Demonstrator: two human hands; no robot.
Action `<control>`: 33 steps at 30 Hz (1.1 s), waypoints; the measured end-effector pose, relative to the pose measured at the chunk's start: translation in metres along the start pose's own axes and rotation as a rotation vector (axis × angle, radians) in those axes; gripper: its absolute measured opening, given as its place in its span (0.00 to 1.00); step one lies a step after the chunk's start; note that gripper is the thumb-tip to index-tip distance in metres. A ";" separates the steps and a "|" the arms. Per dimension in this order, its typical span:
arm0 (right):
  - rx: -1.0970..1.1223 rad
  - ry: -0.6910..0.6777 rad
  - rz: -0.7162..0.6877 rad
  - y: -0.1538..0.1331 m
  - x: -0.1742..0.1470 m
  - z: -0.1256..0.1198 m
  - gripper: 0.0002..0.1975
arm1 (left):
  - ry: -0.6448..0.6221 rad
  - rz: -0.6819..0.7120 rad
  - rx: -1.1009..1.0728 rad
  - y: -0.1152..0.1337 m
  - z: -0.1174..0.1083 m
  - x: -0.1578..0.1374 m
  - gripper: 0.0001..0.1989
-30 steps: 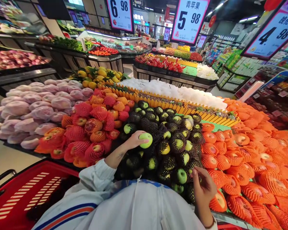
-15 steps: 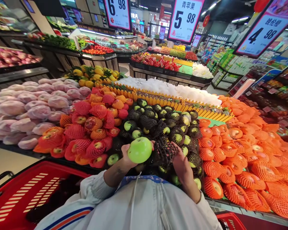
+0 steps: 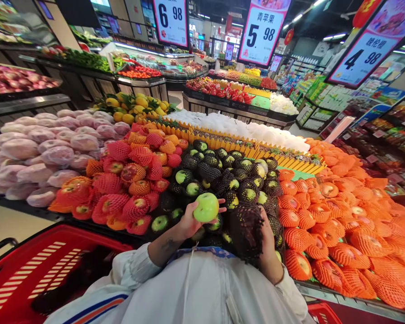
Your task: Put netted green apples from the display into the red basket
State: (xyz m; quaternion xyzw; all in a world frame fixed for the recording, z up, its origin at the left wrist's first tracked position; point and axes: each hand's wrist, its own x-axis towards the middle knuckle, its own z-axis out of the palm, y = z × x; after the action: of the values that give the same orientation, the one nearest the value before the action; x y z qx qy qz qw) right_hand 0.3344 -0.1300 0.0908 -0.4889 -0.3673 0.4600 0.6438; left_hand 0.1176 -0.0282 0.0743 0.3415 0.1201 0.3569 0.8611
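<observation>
A bare green apple (image 3: 205, 208) rests in my left hand (image 3: 187, 221), whose fingertips show beyond its right side. My right hand (image 3: 267, 243) grips a black foam net sleeve (image 3: 245, 230), which bulges out to the left of the fingers and looks blurred. Whether anything sits inside the sleeve cannot be made out. Both hands are over a heap of green apples in black nets (image 3: 211, 159), and the sleeve covers part of that heap.
Red and orange netted apples (image 3: 135, 180) and wrapped pale pink fruit (image 3: 50, 148) lie left. Orange-netted fruit (image 3: 351, 220) fills the right. A yellow picket divider (image 3: 222, 140) runs behind. A red shopping basket (image 3: 54, 270) stands at lower left. Price signs (image 3: 265, 33) hang above.
My left hand has moved slightly right and up with the apple, its fingertips now showing. My right hand and the net sleeve have shifted right and down, away from the apple.
</observation>
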 end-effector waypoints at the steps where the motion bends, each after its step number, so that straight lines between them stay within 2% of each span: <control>1: -0.039 -0.066 -0.027 -0.004 0.001 0.003 0.18 | 0.025 0.001 -0.007 -0.003 0.000 0.002 0.32; 4: -0.250 -0.439 -0.156 -0.017 0.006 0.018 0.17 | 0.139 -0.053 -0.008 -0.015 0.003 0.009 0.31; 6: -0.446 -0.666 -0.300 -0.022 0.011 0.030 0.14 | 0.209 -0.101 0.010 -0.022 0.007 0.012 0.33; 8: -0.646 -0.734 -0.472 -0.023 0.015 0.039 0.11 | 0.215 -0.093 0.025 -0.025 0.012 0.014 0.35; 10: -0.791 -0.673 -0.618 -0.021 0.019 0.043 0.09 | 0.157 -0.033 0.047 -0.026 0.017 0.015 0.36; 13: -0.816 -0.480 -0.736 -0.016 0.020 0.043 0.07 | 0.086 0.015 0.023 -0.026 0.019 0.015 0.34; 15: -0.764 -0.354 -0.766 -0.013 0.021 0.041 0.06 | 0.051 -0.012 -0.039 -0.027 0.017 0.015 0.33; 18: -0.683 -0.152 -0.782 -0.009 0.022 0.037 0.04 | -0.042 -0.008 -0.038 -0.034 0.007 0.014 0.36; 21: -0.618 -0.025 -0.690 -0.005 0.026 0.032 0.05 | -0.165 -0.008 0.124 -0.039 -0.003 0.013 0.50; 23: -0.591 -0.008 -0.560 -0.003 0.031 0.028 0.08 | -0.223 -0.033 0.265 -0.040 -0.005 0.013 0.59; 25: -0.566 -0.029 -0.422 -0.002 0.038 0.023 0.11 | -0.261 -0.066 0.363 -0.039 -0.002 0.012 0.59; 29: -0.561 -0.212 -0.202 0.001 0.049 0.017 0.16 | -0.337 -0.205 0.425 -0.034 0.010 0.008 0.38; 31: -0.583 -0.235 -0.193 0.001 0.050 0.015 0.16 | -0.345 -0.253 0.426 -0.033 0.011 0.006 0.31; 33: -0.603 -0.215 -0.276 -0.001 0.047 0.014 0.15 | -0.321 -0.264 0.416 -0.036 0.008 0.006 0.33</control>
State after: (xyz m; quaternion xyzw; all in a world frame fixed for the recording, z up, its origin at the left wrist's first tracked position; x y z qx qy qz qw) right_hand 0.3360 -0.0814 0.0961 -0.5518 -0.6149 0.2883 0.4841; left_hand 0.1450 -0.0462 0.0564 0.5442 0.0964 0.1509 0.8196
